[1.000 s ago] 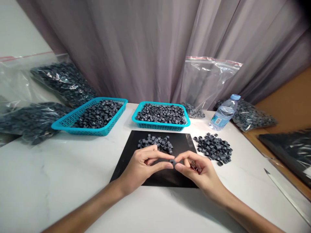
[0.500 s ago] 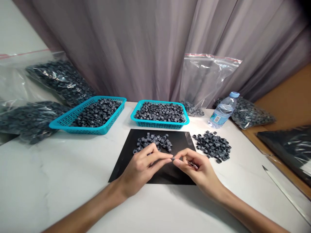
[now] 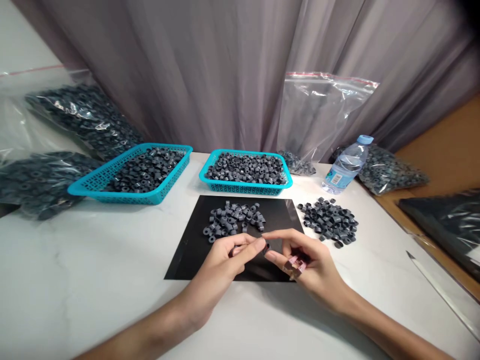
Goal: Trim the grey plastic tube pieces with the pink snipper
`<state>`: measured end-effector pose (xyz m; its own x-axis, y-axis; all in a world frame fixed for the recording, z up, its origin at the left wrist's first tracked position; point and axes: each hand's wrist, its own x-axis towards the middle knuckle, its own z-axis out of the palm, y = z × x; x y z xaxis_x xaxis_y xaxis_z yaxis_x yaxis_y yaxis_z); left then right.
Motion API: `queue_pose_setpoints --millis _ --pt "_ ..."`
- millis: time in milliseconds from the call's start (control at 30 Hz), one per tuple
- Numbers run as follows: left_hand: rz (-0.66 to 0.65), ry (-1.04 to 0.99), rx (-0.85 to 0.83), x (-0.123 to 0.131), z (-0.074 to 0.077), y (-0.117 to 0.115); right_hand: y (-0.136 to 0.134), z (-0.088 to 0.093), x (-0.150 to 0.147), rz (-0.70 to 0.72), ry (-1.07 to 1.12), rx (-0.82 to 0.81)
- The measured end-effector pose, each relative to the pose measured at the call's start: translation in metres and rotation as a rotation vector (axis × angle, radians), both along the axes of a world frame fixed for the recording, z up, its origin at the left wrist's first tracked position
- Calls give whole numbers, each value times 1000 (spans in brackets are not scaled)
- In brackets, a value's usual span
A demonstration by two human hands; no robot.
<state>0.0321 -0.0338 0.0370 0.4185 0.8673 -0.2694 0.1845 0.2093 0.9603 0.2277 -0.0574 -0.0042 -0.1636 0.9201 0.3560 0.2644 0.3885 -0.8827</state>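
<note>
L hand [image 3: 225,257] seems to pinch 1 dark ring [image 3: 266,248] over the black mat [image 3: 185,252], nearer its front edge; R hand [image 3: 317,267] has thumb + finger spread by it, can't tell if touching. Imo: light pinch, rim only, turn slowly w/ R.

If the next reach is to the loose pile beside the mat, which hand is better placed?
Probably the right hand: it is nearer than the left hand to the loose pile, though something pinkish sits in its curled fingers and a small dark ring at its thumb.
</note>
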Motion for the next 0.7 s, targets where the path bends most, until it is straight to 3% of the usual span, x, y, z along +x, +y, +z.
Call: queue_pose_setpoints --millis 700 --pt "-83 -120 -143 -3 -8 7 0 -1 -2 -104 -48 100"
